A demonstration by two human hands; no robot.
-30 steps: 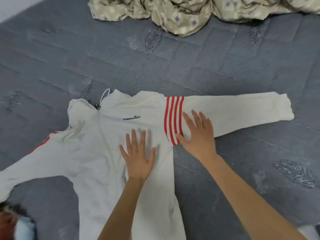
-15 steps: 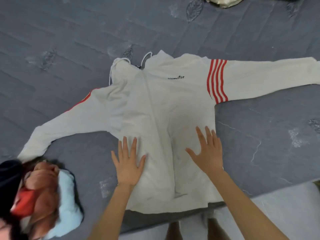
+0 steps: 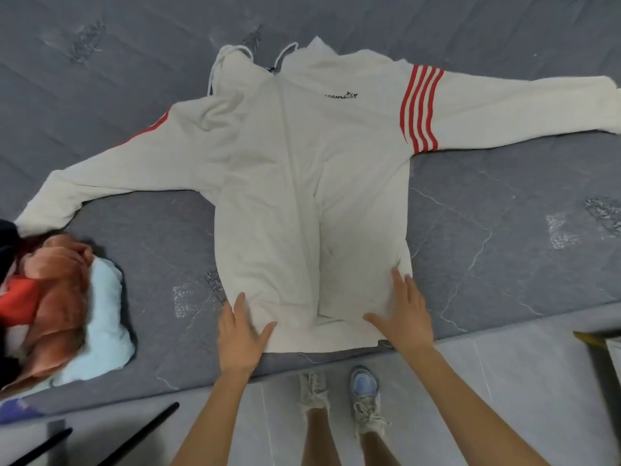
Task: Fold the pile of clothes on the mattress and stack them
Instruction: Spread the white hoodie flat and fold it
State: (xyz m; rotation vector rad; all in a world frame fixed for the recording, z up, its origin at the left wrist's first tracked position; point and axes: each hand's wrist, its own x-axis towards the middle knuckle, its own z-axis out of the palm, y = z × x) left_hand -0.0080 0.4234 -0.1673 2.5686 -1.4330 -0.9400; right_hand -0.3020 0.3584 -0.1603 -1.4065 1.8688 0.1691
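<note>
Left hand (image 3: 240,334) and right hand (image 3: 405,314) have slid from the chest of the white jacket (image 3: 302,183) down to its hem, now flat on the corners, fingers straight, gripping nothing. Far left, pile of clothes (image 3: 57,297) waits by the cuff; jacket lies smoothed, sleeves spread, on the mattress (image 3: 504,230). Smoothing looks done; sleeve folds probably next.

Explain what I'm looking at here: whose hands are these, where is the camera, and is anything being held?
There is no machine here. These are a person's two bare hands, filmed by a camera worn on the head that looks down. The left hand and right hand lie flat, fingers straight, on the lower hem of a white hoodie with red sleeve stripes. The hoodie is spread out on a grey mattress. Neither hand grips anything. A pile of clothes lies at the left.
</note>
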